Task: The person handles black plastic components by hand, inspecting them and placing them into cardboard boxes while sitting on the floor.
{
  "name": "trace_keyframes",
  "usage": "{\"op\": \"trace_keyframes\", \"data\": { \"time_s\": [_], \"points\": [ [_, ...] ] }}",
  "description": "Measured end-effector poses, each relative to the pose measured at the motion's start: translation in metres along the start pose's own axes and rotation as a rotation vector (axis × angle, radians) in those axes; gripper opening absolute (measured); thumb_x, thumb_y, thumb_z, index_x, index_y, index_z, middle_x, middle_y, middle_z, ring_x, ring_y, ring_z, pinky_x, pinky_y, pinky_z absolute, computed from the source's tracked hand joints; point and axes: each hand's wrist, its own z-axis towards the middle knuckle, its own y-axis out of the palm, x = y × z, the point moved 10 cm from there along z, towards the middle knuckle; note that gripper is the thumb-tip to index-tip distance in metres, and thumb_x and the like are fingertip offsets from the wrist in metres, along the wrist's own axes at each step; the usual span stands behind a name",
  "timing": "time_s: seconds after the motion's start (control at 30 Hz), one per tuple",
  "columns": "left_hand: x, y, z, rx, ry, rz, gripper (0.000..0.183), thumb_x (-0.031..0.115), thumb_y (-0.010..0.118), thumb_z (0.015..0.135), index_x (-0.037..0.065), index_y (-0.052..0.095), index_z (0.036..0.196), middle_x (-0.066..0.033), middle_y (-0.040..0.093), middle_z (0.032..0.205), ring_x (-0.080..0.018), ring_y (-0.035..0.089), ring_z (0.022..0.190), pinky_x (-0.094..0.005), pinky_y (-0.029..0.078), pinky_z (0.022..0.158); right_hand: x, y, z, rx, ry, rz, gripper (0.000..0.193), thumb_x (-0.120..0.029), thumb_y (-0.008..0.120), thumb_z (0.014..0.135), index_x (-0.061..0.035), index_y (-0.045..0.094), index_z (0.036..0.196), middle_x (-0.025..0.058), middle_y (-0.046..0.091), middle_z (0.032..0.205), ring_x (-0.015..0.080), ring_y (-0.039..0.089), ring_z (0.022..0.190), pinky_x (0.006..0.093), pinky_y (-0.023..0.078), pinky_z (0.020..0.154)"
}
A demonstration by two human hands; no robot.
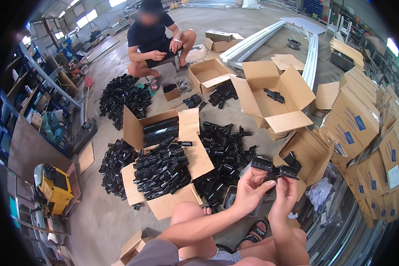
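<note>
Raised in front of me is a black bracket-like part (263, 165), its two wider ends joined by a narrow middle. My left hand (251, 188) grips its left side between thumb and fingers. Closed on the right side of the same part is my right hand (284, 195), fingertips pinching from below. Just beyond it, an open carton (314, 153) contains at least one similar black part (291, 160). A heap of black parts (221, 150) lies on the floor to the left of my hands. Next to that, an open carton (205, 162) is piled high with more of them.
Across from me a seated person (150, 35) handles a black part. More heaps (125, 99) lie on the floor. A large open carton (270, 95) holds one part. Stacked cartons (352, 119) stand right, long metal profiles (257, 42) lie behind, and a yellow machine (55, 190) sits left.
</note>
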Motion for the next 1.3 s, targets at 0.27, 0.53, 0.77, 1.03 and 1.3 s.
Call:
{"op": "trace_keyframes", "data": {
  "time_s": [0.27,0.53,0.77,1.03,1.3],
  "points": [
    [-0.002,0.003,-0.003,-0.014,-0.038,0.03,0.027,-0.01,0.068,0.087,0.0,0.053,0.107,-0.0099,0.063,0.119,-0.0121,0.059,0.112,-0.028,0.049,0.097,0.005,-0.003,0.0,0.018,0.063,0.016,0.018,-0.008,0.058,0.098,0.0002,0.06,0.114,0.005,0.064,0.111,0.0106,0.058,0.102,0.0261,0.043,0.093],
    [-0.011,-0.001,-0.002,-0.014,-0.091,0.018,0.028,-0.009,0.069,0.086,0.0,0.054,0.108,-0.0092,0.063,0.118,-0.0103,0.06,0.109,-0.0264,0.05,0.094,0.008,-0.014,0.001,0.029,0.071,0.014,0.019,-0.002,0.063,0.094,0.0018,0.064,0.112,0.0079,0.067,0.108,0.0124,0.061,0.098,0.0271,0.046,0.089],
    [-0.009,0.003,-0.004,-0.015,-0.125,0.028,0.028,-0.009,0.069,0.086,0.0,0.054,0.108,-0.0085,0.064,0.116,-0.0102,0.06,0.108,-0.0267,0.051,0.093,0.014,-0.021,0.003,0.047,0.125,0.025,0.018,-0.005,0.065,0.094,0.0008,0.067,0.111,0.0047,0.068,0.105,0.0107,0.062,0.096,0.0255,0.046,0.088],
    [-0.004,0.0,-0.001,-0.033,-0.151,0.043,0.034,-0.009,0.069,0.086,0.001,0.054,0.115,-0.007,0.068,0.111,-0.01,0.062,0.103,-0.026,0.052,0.09,-0.014,-0.009,0.015,0.053,0.042,0.12,0.025,-0.015,0.064,0.096,-0.003,0.06,0.117,0.0012,0.064,0.101,0.0088,0.061,0.091,0.024,0.044,0.076],
    [-0.016,0.015,-0.012,-0.162,-0.469,0.112,0.04,-0.003,0.078,0.081,0.002,0.059,0.116,0.0053,0.062,0.089,-0.0019,0.05,0.08,-0.0234,0.047,0.074,-0.019,-0.012,0.014,-0.149,0.026,-0.126,0.042,-0.01,0.071,0.09,0.0011,0.053,0.126,0.0096,0.064,0.099,0.0139,0.061,0.093,0.0275,0.048,0.087]
  ]
}}
